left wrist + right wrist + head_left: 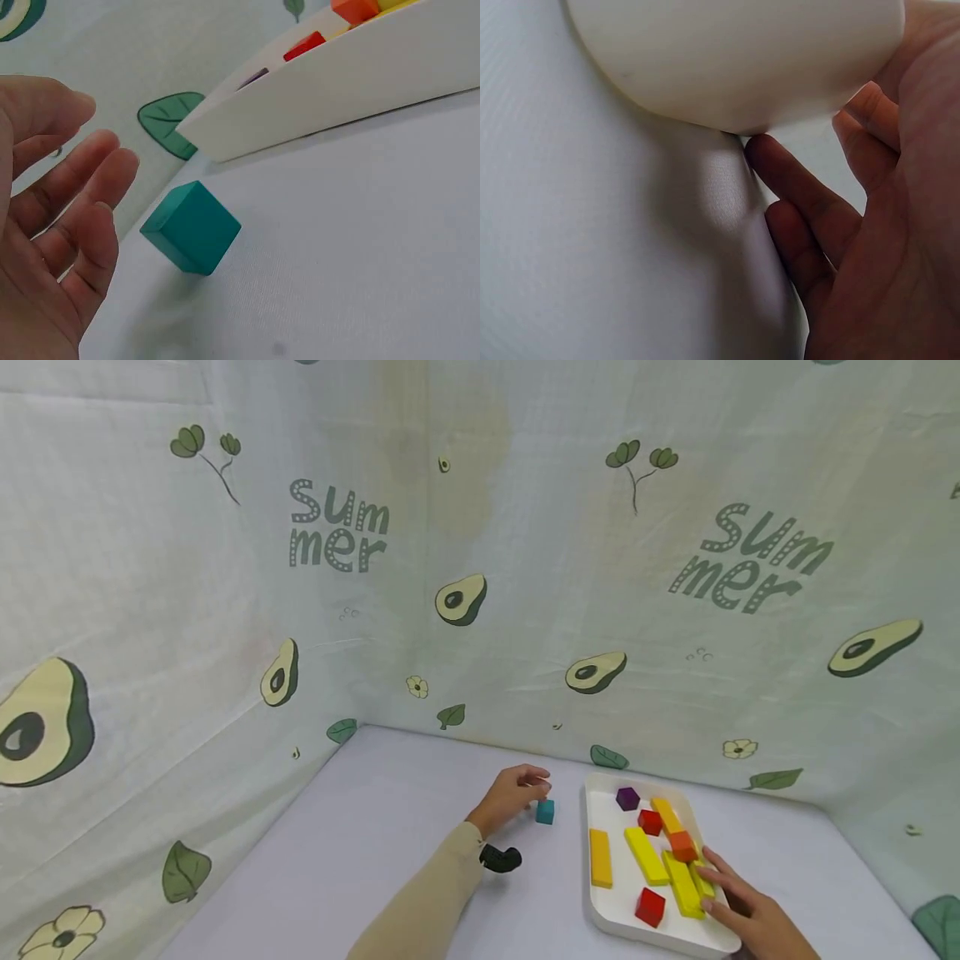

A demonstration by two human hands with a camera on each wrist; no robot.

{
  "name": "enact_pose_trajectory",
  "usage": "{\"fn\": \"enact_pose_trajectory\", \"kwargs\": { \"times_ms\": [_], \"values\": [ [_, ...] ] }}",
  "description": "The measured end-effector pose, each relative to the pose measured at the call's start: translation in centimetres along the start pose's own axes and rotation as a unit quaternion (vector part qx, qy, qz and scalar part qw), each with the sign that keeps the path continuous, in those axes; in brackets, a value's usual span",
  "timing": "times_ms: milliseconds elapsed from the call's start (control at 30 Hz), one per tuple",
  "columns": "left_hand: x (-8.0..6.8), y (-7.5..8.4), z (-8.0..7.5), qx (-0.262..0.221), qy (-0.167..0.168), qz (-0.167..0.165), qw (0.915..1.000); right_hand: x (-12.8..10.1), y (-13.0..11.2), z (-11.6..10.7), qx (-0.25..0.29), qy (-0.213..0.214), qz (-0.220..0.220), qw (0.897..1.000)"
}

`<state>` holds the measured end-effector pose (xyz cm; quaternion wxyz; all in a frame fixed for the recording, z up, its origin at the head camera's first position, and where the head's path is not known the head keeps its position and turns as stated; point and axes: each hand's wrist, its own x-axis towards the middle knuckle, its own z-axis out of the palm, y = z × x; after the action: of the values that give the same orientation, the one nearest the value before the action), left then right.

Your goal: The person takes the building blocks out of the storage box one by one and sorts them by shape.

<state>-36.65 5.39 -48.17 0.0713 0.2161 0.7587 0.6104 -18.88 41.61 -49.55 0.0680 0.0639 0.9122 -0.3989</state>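
On the pale table (360,827), the left hand (513,795) sits just left of a small teal cube (545,812); in the left wrist view its fingers (90,187) are relaxed and spread, grasping nothing, with the cube (191,227) resting on the table just beside the fingertips but apart from them. The cube lies between that hand and the left wall of a white tray (592,860), which stands to the right. The right hand (750,914) rests on the tray's near right corner: its fingers (720,868) lie over the rim and reach in toward the yellow bars there, while the right wrist view shows other fingers (802,195) curled under the tray's rounded corner (735,60), so the hand holds the tray by its edge. In the tray lie a purple cube (627,797) at the far end, a red cube (649,822) next to it, an orange bar (600,858) along the left side, a yellow bar (646,855) in the middle, an orange cube (682,845) stacked on other yellow pieces, and a second red cube (649,907) near the front. A small black object (500,858) shows at the left wrist. Cloth printed with avocados, leaves and the word "Summer" (339,537) walls the far and left sides.
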Motion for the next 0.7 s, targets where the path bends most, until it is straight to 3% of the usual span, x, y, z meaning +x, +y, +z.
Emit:
{"fn": "enact_pose_trajectory", "kwargs": {
  "times_ms": [333, 700],
  "values": [
    [0.1, 2.9, 3.8, 0.007, -0.051, -0.034, 0.9981, 0.0, 0.0, -0.5, -0.012, 0.010, -0.005, 1.000],
    [-1.1, 4.5, 7.6, 0.042, -0.063, -0.039, 0.9964, 0.6, 0.5, -0.1, -0.014, 0.000, -0.009, 1.000]
  ]
}}
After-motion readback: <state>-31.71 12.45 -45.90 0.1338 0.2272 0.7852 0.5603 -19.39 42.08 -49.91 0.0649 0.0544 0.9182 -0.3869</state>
